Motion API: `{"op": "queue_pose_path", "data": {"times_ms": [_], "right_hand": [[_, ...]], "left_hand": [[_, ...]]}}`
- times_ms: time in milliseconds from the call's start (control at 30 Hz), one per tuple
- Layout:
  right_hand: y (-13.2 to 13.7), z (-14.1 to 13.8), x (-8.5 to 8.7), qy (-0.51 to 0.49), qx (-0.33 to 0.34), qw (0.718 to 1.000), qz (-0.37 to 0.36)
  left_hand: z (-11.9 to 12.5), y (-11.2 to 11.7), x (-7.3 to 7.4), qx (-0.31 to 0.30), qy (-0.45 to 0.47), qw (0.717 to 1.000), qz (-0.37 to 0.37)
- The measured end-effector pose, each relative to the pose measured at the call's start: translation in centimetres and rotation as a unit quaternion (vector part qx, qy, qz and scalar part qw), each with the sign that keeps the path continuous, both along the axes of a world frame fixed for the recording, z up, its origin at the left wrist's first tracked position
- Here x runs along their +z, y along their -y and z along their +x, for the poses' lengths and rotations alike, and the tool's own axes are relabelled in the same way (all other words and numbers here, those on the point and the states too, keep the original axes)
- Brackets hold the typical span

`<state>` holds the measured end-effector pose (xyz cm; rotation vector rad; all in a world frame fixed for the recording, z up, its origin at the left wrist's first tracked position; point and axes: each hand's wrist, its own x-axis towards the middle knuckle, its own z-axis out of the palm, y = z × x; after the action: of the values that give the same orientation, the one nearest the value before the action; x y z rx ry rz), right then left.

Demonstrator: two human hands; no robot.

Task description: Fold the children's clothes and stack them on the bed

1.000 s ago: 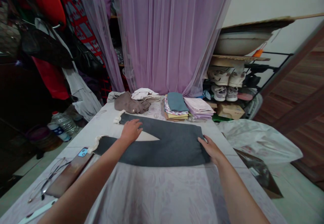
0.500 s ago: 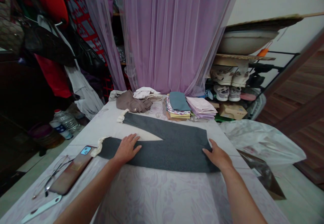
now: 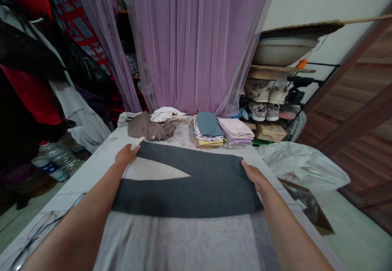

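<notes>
Dark grey pants (image 3: pixel 196 197) lie spread flat on the cloth-covered table, legs to the left and waist to the right. My left hand (image 3: pixel 126 155) is closed on the cream ruffled cuff (image 3: pixel 139 141) of the far leg. At the far corner of the waist, my right hand (image 3: pixel 254 175) pinches the edge of the fabric. My left forearm hides the near leg's cuff and most of a phone.
Behind the pants are a crumpled brown garment (image 3: pixel 147 126), a stack of folded clothes (image 3: pixel 210 125) and folded pink cloths (image 3: pixel 235 129). Glasses (image 3: pixel 29 240) lie at the near left. A shoe rack (image 3: pixel 281 75) and a plastic bag (image 3: pixel 303 165) stand to the right.
My left hand has moved from the near leg to the far leg's cuff and closed on it. My right hand has shifted up the waist to its far corner. The view has turned slightly right.
</notes>
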<state>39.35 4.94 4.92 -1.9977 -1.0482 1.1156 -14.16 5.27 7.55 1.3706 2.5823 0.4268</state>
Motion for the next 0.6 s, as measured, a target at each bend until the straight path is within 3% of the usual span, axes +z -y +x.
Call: {"op": "queue_pose_path", "data": {"times_ms": [200, 333, 433, 600], "right_hand": [[-0.4, -0.1, 0.3, -0.058, -0.036, 0.997, -0.021], [-1.4, 0.2, -0.1, 0.051, 0.057, 0.996, 0.035], [-2.5, 0.1, -0.3, 0.121, 0.047, 0.989, 0.069], [-3.6, -1.0, -0.4, 0.239, 0.045, 0.966, 0.085]], "left_hand": [[-0.5, -1.0, -0.7, 0.011, -0.022, 1.000, -0.012], [-1.5, -0.6, 0.3, -0.018, -0.056, 0.998, -0.024], [-2.7, -0.1, 0.9, -0.042, -0.070, 0.997, 0.008], [-4.0, 1.0, -0.7, -0.054, -0.052, 0.996, 0.039]]}}
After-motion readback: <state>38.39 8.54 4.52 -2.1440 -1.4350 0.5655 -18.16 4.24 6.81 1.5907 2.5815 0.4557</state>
